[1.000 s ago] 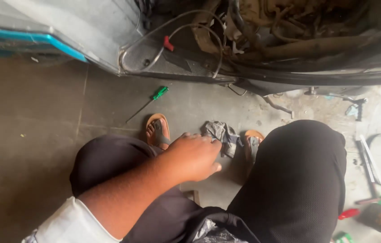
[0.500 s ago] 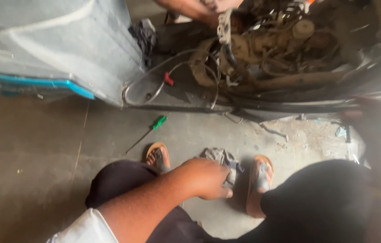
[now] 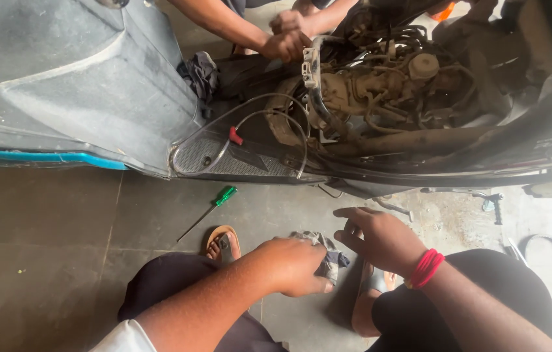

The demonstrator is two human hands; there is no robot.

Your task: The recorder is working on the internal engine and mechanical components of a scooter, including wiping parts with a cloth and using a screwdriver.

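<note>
Clutching grey rag [image 3: 328, 257] in left hand [image 3: 292, 267], right hand [image 3: 380, 238] fingers spread empty beside, bare floor [image 3: 41, 248] leftward

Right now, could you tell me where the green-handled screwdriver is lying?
The green-handled screwdriver lies on the floor left of centre, just below the scooter's footboard and above the sandalled foot.

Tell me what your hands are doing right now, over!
Left hand gripping grey rag. Right hand open beside it, fingers spread. Nothing between them; green screwdriver lies off left.
</note>
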